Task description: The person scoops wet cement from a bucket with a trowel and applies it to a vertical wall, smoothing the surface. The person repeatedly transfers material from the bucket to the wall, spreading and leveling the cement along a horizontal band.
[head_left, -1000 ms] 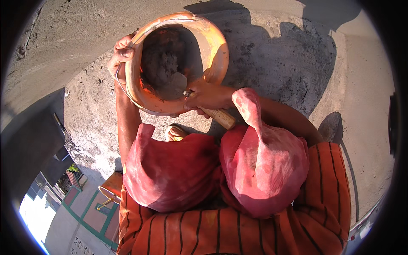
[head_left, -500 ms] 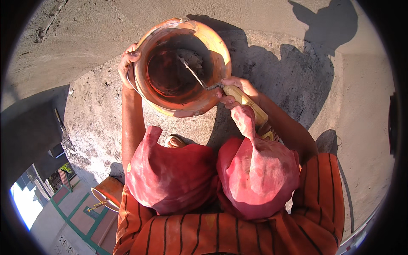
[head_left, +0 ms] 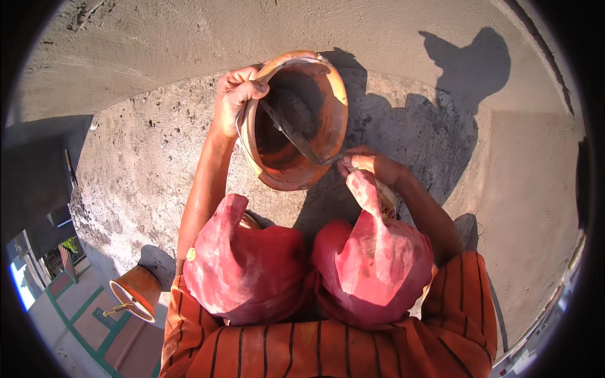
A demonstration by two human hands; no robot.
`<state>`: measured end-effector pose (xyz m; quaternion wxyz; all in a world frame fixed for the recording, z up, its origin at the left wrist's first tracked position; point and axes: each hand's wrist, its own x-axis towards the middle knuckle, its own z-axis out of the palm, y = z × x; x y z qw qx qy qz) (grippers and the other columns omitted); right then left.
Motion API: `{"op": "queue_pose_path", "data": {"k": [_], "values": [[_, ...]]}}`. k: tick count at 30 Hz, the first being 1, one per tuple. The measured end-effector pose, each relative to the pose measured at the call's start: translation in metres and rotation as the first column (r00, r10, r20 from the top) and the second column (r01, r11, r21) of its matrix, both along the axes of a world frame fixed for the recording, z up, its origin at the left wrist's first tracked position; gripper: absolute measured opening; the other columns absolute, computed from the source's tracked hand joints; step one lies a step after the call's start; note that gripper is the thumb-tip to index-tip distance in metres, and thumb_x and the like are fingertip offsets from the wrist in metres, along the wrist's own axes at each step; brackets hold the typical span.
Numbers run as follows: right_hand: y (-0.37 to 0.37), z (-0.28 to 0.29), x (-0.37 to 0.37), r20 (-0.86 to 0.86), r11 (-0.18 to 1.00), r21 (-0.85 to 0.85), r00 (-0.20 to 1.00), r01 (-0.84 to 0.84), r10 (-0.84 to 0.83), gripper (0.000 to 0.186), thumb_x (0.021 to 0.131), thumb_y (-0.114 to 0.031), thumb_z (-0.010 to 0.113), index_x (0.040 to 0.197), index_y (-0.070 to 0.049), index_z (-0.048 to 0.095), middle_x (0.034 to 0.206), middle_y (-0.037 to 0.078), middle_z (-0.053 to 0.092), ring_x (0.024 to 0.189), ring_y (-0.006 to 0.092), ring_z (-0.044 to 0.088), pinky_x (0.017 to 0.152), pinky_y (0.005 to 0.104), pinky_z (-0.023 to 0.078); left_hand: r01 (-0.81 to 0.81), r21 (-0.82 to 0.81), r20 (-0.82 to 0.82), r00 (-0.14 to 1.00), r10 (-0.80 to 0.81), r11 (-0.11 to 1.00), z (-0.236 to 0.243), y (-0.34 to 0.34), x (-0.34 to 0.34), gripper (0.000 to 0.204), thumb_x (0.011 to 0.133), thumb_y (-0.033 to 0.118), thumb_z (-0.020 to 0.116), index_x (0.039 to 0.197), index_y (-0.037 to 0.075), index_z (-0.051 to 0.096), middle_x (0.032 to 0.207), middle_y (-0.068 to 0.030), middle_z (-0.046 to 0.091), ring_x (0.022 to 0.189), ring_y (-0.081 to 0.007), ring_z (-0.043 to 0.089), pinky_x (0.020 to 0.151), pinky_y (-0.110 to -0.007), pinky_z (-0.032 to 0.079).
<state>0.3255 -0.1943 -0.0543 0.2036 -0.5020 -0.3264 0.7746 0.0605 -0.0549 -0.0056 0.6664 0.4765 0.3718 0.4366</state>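
My left hand [head_left: 238, 94] is closed on the left rim of an orange bucket [head_left: 338, 104], which tilts to one side with its mouth facing up toward me. Grey mortar coats the inside, and a wet lump lies at the bottom. In my right hand [head_left: 368, 162] is a trowel [head_left: 291, 133], its blade slanting across the bucket's mouth. Most of the trowel's pale handle is hidden behind my right hand and the raised red cloth over my knee.
A second orange bucket [head_left: 142, 286] stands at the lower left, with a yellow-handled tool [head_left: 116, 310] at its rim. Rough concrete [head_left: 151, 157] spreads beneath the bucket. Smooth plastered walls [head_left: 529, 164] rise ahead and to the right. Red cloth covers both my knees [head_left: 249, 271].
My left hand has shifted right and tipped the bucket, so its mouth looks narrower. My right hand has turned the trowel, and more of its blade shows inside the bucket.
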Motion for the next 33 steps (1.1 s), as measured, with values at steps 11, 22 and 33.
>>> {"op": "queue_pose_path", "data": {"k": [11, 22, 33], "values": [[0.018, 0.016, 0.013, 0.869, 0.602, 0.337, 0.485, -0.723, 0.095, 0.038, 0.086, -0.029, 0.055, 0.112, -0.002, 0.048, 0.084, 0.02, 0.063, 0.075, 0.0388, 0.061, 0.07, 0.0461, 0.047, 0.025, 0.019, -0.029, 0.999, -0.024, 1.0, 0.008, -0.002, 0.027, 0.026, 0.072, 0.001, 0.058, 0.052, 0.009, 0.043, 0.054, 0.0073, 0.039, 0.053, -0.0033, 0.032, 0.051, -0.022, 0.025], [0.037, -0.096, 0.002, 0.894, 0.639, 0.448, 0.312, -0.625, -0.321, 0.034, 0.085, -0.029, 0.054, 0.116, -0.014, 0.055, 0.113, 0.012, 0.058, 0.092, 0.0361, 0.06, 0.078, 0.0483, 0.047, 0.03, 0.015, -0.078, 0.997, -0.029, 0.999, 0.004, -0.009, 0.04, 0.028, 0.073, 0.002, 0.06, 0.053, 0.01, 0.043, 0.053, 0.0081, 0.039, 0.049, -0.0021, 0.031, 0.045, -0.022, 0.022], [0.038, 0.027, 0.041, 0.664, 0.351, 0.69, 0.359, -0.633, -0.656, 0.028, 0.076, -0.026, 0.069, 0.101, -0.014, 0.066, 0.091, 0.004, 0.061, 0.082, 0.025, 0.061, 0.073, 0.0387, 0.049, -0.199, -0.045, 0.016, 0.98, 0.2, 0.979, 0.005, 0.019, 0.004, 0.02, 0.072, 0.004, 0.054, 0.057, 0.01, 0.043, 0.056, 0.0077, 0.038, 0.051, -0.0027, 0.029, 0.047, -0.021, 0.022]]}}
